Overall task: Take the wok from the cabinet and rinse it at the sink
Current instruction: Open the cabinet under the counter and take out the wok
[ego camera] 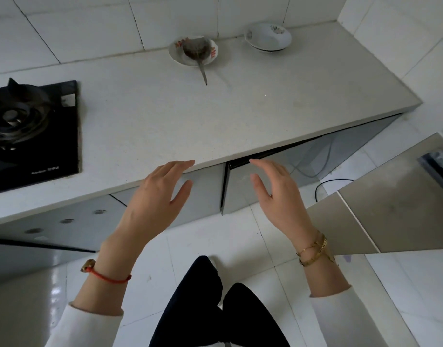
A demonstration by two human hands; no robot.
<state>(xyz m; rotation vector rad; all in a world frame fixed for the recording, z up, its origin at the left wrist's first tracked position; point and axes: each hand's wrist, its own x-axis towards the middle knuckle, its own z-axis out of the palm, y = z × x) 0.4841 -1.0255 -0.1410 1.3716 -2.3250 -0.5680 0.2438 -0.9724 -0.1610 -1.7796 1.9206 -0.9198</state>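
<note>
Both hands are open and hold nothing. The left hand (155, 196) and right hand (275, 194) reach for the cabinet door (243, 191), mid-frame under the worktop (165, 116). No wok shows. Fingers could get pinched at the door's edge.

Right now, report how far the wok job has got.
Done: nothing much; no wok or sink is in view. In hand: both the left hand and right hand are open and empty, reaching toward the grey cabinet door under the countertop; that door stands slightly ajar. Left: open it fully, take the wok out, carry it to the sink and rinse it.
</note>
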